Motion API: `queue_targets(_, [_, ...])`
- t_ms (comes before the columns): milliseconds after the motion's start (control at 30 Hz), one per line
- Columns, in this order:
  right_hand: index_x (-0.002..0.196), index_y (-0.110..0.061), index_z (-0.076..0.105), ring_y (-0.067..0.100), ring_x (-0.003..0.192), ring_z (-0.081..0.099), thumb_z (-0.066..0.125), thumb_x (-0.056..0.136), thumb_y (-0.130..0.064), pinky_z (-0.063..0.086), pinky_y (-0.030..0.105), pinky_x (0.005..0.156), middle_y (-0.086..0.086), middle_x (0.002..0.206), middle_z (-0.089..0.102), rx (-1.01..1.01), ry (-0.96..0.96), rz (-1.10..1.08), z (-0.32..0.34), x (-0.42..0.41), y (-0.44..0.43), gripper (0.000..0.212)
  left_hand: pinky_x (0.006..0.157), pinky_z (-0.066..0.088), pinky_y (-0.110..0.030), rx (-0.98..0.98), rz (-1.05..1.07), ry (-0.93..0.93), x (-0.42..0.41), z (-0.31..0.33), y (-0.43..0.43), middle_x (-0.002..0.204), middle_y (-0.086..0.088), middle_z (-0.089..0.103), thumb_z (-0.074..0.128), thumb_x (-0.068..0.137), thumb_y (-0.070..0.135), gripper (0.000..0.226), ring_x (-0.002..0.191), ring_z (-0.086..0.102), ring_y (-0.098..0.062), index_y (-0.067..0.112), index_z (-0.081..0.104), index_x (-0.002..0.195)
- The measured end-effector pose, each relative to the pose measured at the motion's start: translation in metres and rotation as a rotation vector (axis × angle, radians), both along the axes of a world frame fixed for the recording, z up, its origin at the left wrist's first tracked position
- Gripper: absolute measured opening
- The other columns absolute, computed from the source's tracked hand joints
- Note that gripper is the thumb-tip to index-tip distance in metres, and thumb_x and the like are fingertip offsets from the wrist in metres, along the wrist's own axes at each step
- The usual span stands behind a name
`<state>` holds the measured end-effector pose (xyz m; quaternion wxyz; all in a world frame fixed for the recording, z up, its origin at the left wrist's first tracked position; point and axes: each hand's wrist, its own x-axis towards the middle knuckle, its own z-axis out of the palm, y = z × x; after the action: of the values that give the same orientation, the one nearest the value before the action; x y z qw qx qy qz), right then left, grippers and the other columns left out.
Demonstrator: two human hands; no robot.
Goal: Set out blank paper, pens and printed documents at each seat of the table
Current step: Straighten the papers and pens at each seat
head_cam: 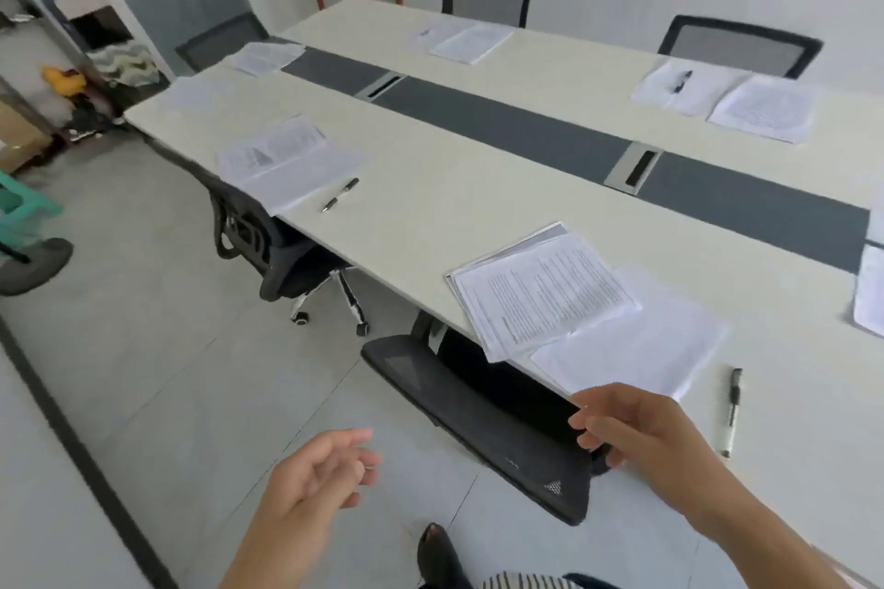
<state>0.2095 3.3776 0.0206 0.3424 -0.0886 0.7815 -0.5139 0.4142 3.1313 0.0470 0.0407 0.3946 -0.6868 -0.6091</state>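
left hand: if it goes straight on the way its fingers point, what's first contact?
Probably the black mesh chair back at the near seat. The left hand is open, with its fingers pointing up and right toward it. Depth is unclear, so it might pass short of it.

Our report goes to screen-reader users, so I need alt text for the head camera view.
The left hand and right hand hover open and empty by a black chair tucked under a long white table. At the nearest seat lie printed documents, blank paper and a pen; other seats also hold papers.
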Motion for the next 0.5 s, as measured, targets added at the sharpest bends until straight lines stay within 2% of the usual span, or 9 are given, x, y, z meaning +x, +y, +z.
queue_targets(67, [0.096,-0.018,0.071,0.018,0.077,0.071,0.060,0.089,-0.002,0.049,0.030,0.064,0.000,0.086,0.077,0.002,0.008,-0.101,0.002,0.001,-0.003,0.021,0.074,0.053,-0.031,-0.022,-0.110,0.003,-0.033,-0.002,-0.027,0.092,-0.005,0.077,0.064,0.080,0.013,0.022,0.087,0.071,-0.024,0.017,0.069,0.102])
queue_targets(167, [0.097,-0.015,0.072,0.020,0.076,0.071,0.060,0.089,0.001,0.049,0.030,0.063,0.003,0.086,0.077,0.021,-0.013,-0.253,-0.001,0.008,0.003,0.022,0.080,0.052,-0.031,-0.016,-0.307,0.009,-0.084,-0.002,-0.042,0.095,0.000,0.076,0.058,0.093,0.007,0.022,0.088,0.071,-0.014,0.021,0.069,0.105])
queue_targets(267, [0.097,-0.014,0.071,0.023,0.077,0.071,0.059,0.088,0.002,0.049,0.031,0.063,0.004,0.085,0.077,0.046,-0.045,-0.364,-0.008,0.010,0.011,0.022,0.081,0.053,-0.030,-0.001,-0.472,0.018,-0.132,0.001,-0.038,0.097,0.003,0.076,0.059,0.081,0.026,0.028,0.090,0.071,-0.011,0.024,0.068,0.107])
queue_targets(333, [0.096,-0.014,0.071,0.024,0.078,0.071,0.059,0.088,0.002,0.050,0.031,0.063,0.003,0.084,0.076,0.059,-0.054,-0.426,-0.014,0.006,0.015,0.022,0.082,0.054,-0.031,0.017,-0.556,0.014,-0.158,-0.002,-0.033,0.099,0.003,0.075,0.056,0.078,0.029,0.032,0.092,0.071,-0.011,0.025,0.068,0.107])
queue_targets(500, [0.096,-0.017,0.071,0.019,0.076,0.072,0.058,0.090,-0.001,0.051,0.031,0.064,0.002,0.084,0.077,0.071,-0.085,-0.488,-0.033,-0.029,0.011,0.022,0.082,0.053,-0.030,0.006,-0.663,-0.062,-0.202,-0.014,-0.030,0.101,0.004,0.074,0.058,0.093,0.011,0.024,0.094,0.070,-0.011,0.025,0.066,0.110])
